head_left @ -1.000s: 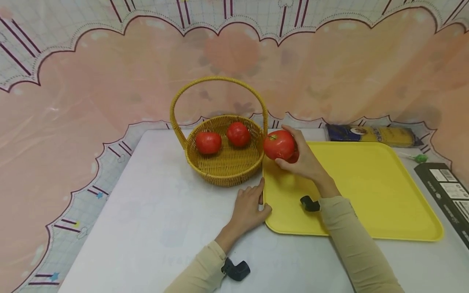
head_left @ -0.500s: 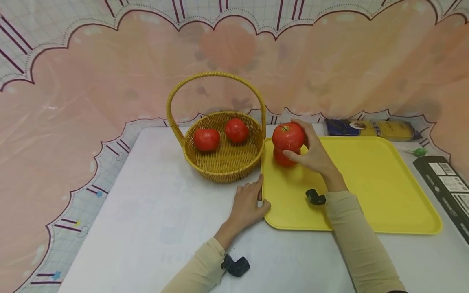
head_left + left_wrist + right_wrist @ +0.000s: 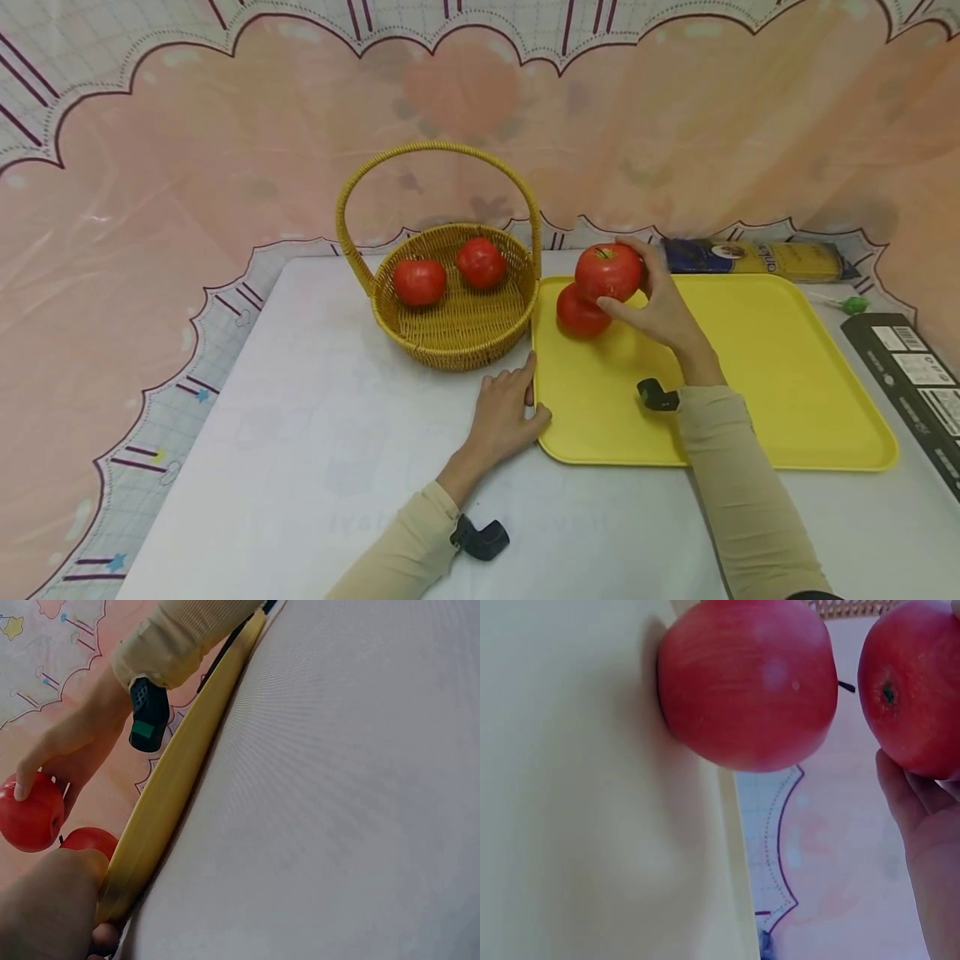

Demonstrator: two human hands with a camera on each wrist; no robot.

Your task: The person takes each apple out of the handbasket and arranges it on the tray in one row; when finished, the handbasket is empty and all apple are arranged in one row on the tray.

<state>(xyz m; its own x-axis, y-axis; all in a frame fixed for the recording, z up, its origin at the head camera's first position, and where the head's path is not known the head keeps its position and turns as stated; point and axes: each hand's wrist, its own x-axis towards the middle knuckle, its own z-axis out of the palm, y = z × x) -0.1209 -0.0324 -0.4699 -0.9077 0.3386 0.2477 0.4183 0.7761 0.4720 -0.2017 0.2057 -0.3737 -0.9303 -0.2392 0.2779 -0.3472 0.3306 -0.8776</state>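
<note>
My right hand (image 3: 663, 308) holds a red apple (image 3: 609, 271) between thumb and fingers, raised above the tray's left end. A second red apple (image 3: 581, 312) sits on the yellow tray (image 3: 750, 375), partly hidden behind the held one. In the right wrist view, a narrow gap separates the held apple (image 3: 919, 690) from the apple on the tray (image 3: 750, 682). My left hand (image 3: 502, 421) pinches the tray's left edge. In the left wrist view, its thumb lies over the tray rim (image 3: 172, 787) and a fingertip shows beneath.
Left of the tray stands a yellow wicker basket (image 3: 461, 354) with a tall handle, holding two red round fruits (image 3: 420, 283). Behind the tray lies a blue and yellow packet (image 3: 757, 258). A green lollipop (image 3: 855, 305) and a dark box (image 3: 907, 383) lie at the right.
My right hand has carried the apple rightward from beside the basket rim, uncovering more of the apple on the tray. My left hand stays at the tray edge.
</note>
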